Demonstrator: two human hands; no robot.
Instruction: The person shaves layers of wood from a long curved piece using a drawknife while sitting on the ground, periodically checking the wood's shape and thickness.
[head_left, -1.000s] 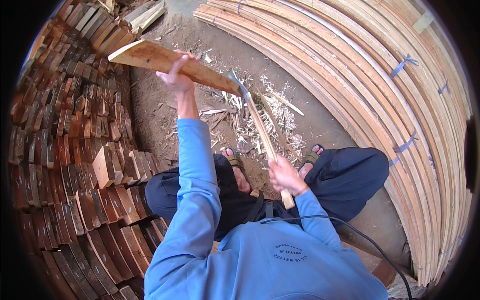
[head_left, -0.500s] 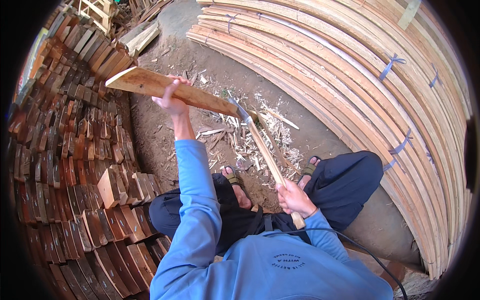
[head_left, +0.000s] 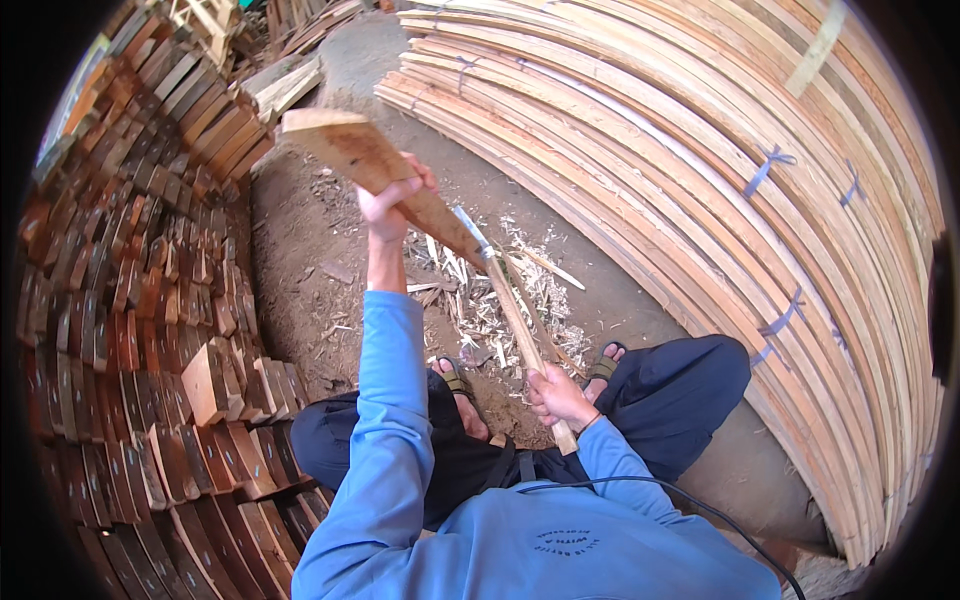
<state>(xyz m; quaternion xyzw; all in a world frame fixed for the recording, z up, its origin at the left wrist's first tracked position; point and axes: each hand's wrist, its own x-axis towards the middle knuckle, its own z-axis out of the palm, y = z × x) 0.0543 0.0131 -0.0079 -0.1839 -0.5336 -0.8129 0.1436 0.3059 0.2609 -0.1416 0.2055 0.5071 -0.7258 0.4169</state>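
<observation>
Here, plank (head_left: 385,170): a pale wooden piece, being held raised and tilted over the dirt floor (head_left: 300,270), its far end pointing up-left, its near end meeting the axe head. Left hand (head_left: 388,200): fingers wrapping around the plank near its middle, arm stretched out far ahead in a blue sleeve (head_left: 385,420). Axe (head_left: 510,310): metal head resting against the plank's lower end, long wooden handle running down-right. Right hand (head_left: 558,395): closing tight on the handle close to its butt, near the body. Chips (head_left: 480,300): pale shavings lying scattered on the dirt under the axe. Sandals (head_left: 455,378): showing just beyond the dark trousers, near the chips. Blocks (head_left: 150,300): reddish cut pieces stacking up along the left. Slats (head_left: 700,200): long pale strips, bundled with ties, filling the right side.
</observation>
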